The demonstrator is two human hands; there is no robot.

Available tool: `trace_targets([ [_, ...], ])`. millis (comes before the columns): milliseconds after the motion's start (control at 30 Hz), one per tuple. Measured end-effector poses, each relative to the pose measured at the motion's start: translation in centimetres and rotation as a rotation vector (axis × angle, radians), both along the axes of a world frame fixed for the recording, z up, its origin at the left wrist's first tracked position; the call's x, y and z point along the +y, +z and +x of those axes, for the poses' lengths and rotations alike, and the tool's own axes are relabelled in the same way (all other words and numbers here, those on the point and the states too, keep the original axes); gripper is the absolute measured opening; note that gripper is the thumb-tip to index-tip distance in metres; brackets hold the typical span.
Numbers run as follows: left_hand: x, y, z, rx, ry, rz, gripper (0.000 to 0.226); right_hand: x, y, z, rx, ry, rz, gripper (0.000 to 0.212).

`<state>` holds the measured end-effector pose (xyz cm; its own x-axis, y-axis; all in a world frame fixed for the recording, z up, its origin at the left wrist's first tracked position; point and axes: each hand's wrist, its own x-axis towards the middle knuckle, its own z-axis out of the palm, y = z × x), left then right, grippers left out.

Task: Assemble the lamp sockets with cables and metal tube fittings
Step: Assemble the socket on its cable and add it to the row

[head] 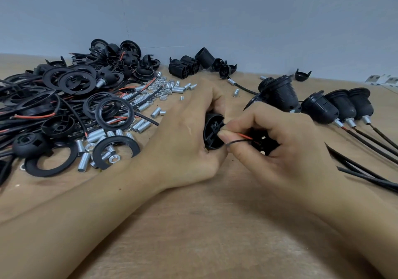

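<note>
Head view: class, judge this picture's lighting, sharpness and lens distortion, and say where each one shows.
Head view: light is soft and even, with faint shadows under the left hand and right hand; no strong glare, only dull glints on the metal tubes; the wide lens bows the table edge; detail is soft throughout, worst on the forearms at the bottom corners.

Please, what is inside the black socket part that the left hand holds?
Inside the socket part, black plastic ribs show. Red and black wires lead toward it. The left hand and right hand cover the rest.
</note>
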<state>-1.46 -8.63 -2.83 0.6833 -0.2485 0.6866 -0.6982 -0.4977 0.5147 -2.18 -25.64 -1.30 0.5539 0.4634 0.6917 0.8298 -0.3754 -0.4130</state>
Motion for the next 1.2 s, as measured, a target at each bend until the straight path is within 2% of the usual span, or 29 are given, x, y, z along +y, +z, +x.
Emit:
trace_targets([
  [233, -0.04, -0.35, -0.12, 0.09, 0.015, -0.054, 0.036, 0.07, 0.0, 0.14, 0.062, 0.022, 0.011, 0.004],
  [467, 0.24, 0.27, -0.14, 0.144, 0.016, -0.159, 0.041, -0.5, 0.6, 0.45, -0.011, 0.096, -0.1, 0.023],
  [600, 0.15, -0.11, 0.06, 0.146, 0.053, -0.138, 0.036, -0.16, 0.5, 0.5, 0.071, 0.109, -0.053, 0.026],
  [767, 0.06, -0.22, 0.06, 0.169, 0.079, -0.137, 0.039, -0.06, 0.46, 0.31, 0.222, 0.039, 0.155, 0.011],
  [867, 0.08, -0.14, 0.07, 0.151, 0.057, -0.147, 0.039, 0.04, 0.63, 0.3, 0.285, 0.041, 0.203, 0.009],
  [1200, 0.13, -0.15, 0.03, 0.126, 0.071, -0.118, 0.038, 0.14, 0.53, 0.34, 0.138, 0.022, 0.149, 0.008],
])
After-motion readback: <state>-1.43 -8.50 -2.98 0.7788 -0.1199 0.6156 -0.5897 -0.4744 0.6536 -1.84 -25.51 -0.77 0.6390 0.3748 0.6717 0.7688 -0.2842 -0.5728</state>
